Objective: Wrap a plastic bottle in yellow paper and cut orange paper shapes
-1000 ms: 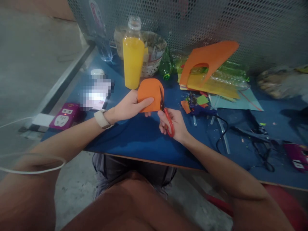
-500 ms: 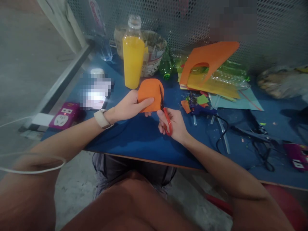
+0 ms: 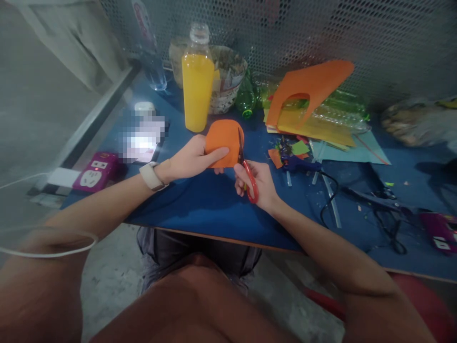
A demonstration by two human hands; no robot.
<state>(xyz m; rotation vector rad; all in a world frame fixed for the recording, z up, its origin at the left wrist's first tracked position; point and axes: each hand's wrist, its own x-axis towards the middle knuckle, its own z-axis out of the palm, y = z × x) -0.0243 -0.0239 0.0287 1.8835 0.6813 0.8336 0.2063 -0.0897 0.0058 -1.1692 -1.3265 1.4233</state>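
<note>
Over the blue table [image 3: 200, 205], my left hand [image 3: 191, 157] pinches a rounded piece of orange paper [image 3: 223, 138], its thumb lying on top. My right hand [image 3: 260, 183] is closed round the red handles of the scissors [image 3: 253, 183]. Their dark blades point away from me and lie at the right edge of the orange paper. Just beyond the paper stands a clear open bottle of yellow liquid [image 3: 197, 90]. A larger orange sheet with a rounded cut-out [image 3: 282, 100] leans on yellow sheets [image 3: 317, 125] at the back right.
A phone [image 3: 143, 138] and a purple socket block [image 3: 95, 172] are at the left. Behind the bottle is a basket [image 3: 228, 81]. Paper scraps [image 3: 300, 147], a blue glue gun [image 3: 302, 164] and cables lie at the right. A person's trousers [image 3: 82, 43] show at the upper left.
The orange paper and the scissors have shifted slightly towards me and to the right. At the upper left, the other person's legs have come further into view.
</note>
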